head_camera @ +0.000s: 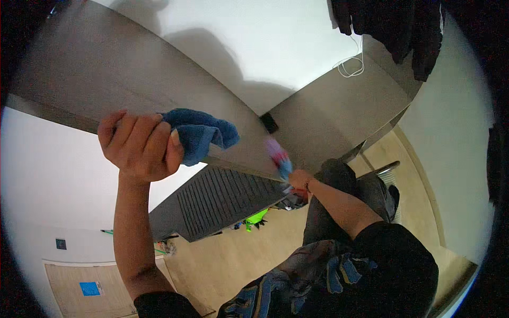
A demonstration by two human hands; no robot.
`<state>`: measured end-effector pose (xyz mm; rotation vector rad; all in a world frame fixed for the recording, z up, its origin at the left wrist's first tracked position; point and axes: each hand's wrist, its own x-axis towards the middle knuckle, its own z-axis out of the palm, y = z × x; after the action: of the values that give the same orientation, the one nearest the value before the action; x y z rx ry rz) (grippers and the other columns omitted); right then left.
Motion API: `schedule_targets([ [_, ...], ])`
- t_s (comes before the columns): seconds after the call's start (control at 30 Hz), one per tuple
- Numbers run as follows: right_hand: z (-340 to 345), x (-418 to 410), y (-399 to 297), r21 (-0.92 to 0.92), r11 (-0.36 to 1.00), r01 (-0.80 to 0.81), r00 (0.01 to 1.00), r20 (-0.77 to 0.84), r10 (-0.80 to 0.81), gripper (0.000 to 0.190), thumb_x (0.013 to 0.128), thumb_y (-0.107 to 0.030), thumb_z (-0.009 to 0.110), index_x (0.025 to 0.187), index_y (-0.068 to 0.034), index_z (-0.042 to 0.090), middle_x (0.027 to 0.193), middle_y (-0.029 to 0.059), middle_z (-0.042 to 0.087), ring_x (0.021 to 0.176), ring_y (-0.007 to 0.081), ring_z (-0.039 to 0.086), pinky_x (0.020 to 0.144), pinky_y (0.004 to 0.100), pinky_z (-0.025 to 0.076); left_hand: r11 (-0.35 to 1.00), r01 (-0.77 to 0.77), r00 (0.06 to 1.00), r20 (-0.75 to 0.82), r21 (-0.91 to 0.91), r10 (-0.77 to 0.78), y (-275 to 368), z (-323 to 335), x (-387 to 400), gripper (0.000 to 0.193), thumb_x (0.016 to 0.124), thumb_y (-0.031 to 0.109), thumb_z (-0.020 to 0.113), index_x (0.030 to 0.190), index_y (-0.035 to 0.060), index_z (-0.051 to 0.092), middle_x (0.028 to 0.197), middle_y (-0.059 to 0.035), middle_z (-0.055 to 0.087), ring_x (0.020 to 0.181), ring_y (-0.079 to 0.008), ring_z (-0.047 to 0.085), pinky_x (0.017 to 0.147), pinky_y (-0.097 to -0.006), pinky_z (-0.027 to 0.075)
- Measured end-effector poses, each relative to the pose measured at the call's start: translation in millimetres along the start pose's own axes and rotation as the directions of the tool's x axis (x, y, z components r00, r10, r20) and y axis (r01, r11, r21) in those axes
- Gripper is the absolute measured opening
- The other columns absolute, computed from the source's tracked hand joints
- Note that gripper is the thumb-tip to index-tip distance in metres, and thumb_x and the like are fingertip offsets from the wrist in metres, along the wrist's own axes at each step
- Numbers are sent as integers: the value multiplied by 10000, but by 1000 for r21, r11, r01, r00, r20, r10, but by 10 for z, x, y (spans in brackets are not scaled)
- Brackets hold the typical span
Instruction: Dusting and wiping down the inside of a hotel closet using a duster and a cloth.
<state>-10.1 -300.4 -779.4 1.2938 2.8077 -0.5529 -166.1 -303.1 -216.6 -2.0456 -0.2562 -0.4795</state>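
Note:
My left hand (139, 147) is raised with its fingers closed on a blue cloth (195, 133). The cloth hangs bunched from the thumb side, in front of a long grey-brown surface (111, 67). My right hand (300, 181) is lower and farther to the right, near my bent knee. It grips a purple, red and light-blue object (279, 157), too blurred to name more exactly. That object points toward the corner where the long surface meets a second grey-brown surface (330, 107). An orange-red patch shows just below my right hand; what it belongs to is unclear.
White wall (278, 39) rises behind both surfaces. A looped white cable (352, 69) lies near hanging dark fabric (397, 28). Below are a dark slatted panel (216, 198), a bright green item (256, 218) and the pale wood floor (238, 258). A wooden door (67, 278) is at lower left.

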Motion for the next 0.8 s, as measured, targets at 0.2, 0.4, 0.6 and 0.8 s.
schedule_targets([
  [0.2, -69, -130, 23, 89, 983, 160, 984, -92, -151, 249, 826, -226, 551, 734, -28, 672, 796, 157, 677, 729, 333, 667, 655, 459, 541, 1000, 24, 999, 31, -5, -24, 16, -16, 35, 170, 799, 220, 569, 661, 135, 619, 676, -18, 627, 612, -161, 570, 865, -383, 399],
  [0.4, -622, -271, -313, 292, 956, 19, 991, -135, 22, 240, 861, -221, 535, 843, -10, 648, 835, 203, 662, 753, 354, 650, 683, 480, 516, 999, 47, 996, 79, 6, -48, 27, -20, 58, 169, 797, 223, 581, 656, 135, 609, 658, -11, 606, 606, -160, 562, 862, -372, 397],
  [0.6, -686, -319, -484, 429, 901, -67, 994, -47, 96, 243, 917, -180, 486, 923, 12, 635, 826, 247, 636, 739, 400, 620, 678, 494, 487, 999, 44, 998, 48, -14, -44, 34, -10, 39, 173, 814, 184, 553, 661, 115, 596, 695, -43, 636, 651, -206, 590, 858, -392, 412],
  [0.8, -1121, -200, -469, 811, 583, 39, 946, -218, 240, 311, 957, -271, 438, 962, -12, 610, 789, 197, 645, 721, 353, 642, 657, 490, 504, 998, 56, 995, 83, -12, -55, 29, -26, 19, 180, 817, 184, 552, 658, 110, 592, 708, -48, 647, 644, -209, 590, 853, -402, 405],
])
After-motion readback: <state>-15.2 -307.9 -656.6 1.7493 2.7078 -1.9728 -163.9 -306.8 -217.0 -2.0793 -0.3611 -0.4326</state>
